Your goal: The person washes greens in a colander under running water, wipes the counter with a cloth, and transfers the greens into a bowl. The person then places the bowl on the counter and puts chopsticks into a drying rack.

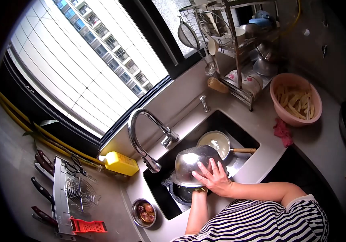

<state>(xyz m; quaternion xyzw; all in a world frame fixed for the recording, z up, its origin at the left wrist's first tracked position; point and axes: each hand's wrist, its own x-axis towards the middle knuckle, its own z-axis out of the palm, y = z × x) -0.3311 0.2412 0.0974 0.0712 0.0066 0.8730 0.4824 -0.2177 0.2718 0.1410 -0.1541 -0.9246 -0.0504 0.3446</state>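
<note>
Over the sink (261,144) a shiny metal bowl (193,161) is tipped on its side, its rounded outside facing up. My right hand (215,179) lies against that outside with its fingers spread, steadying the bowl. My left hand (199,192) reaches up under the bowl's rim; its fingers are hidden, and a bit of yellow-green shows beside it. Below the bowl is a dark round vessel (183,195) with some foam near it. Behind, a pan (217,141) with a wooden handle (243,150) holds cloudy liquid.
A curved faucet (134,125) rises behind the sink, near a yellow bottle (120,163). A small bowl (144,213) of reddish-brown pieces stands left. On the right are a pink basin (296,101) of pale strips, a pink cloth (282,133) and a dish rack (239,52). Knives hang on a rack (62,193).
</note>
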